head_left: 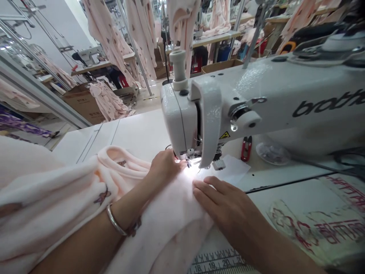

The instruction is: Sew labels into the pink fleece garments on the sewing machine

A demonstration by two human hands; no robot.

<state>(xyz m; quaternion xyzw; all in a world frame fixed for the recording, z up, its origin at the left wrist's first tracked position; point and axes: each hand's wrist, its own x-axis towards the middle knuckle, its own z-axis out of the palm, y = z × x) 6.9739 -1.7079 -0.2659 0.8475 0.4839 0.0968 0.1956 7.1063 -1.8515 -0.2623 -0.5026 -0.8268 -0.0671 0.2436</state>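
A pale pink fleece garment (168, 220) with small brown motifs spreads across the sewing table and reaches under the presser foot (189, 163) of a white sewing machine (256, 87). At the left of the lit needle area, my left hand (165, 165) has its fingers bent together on the cloth edge; the fingertips are partly hidden by the machine head. My right hand (222, 198) lies flat on the fabric just right of and below the needle, fingers stretched out. A silver bangle (115, 220) circles my left wrist.
Red thread snips (246, 148) and a clear round dish (273, 153) lie beneath the machine arm. A ruler scale (219, 262) runs along the front, with a red-printed sheet (310, 228) at right. A cardboard box (82, 102) stands beyond the table.
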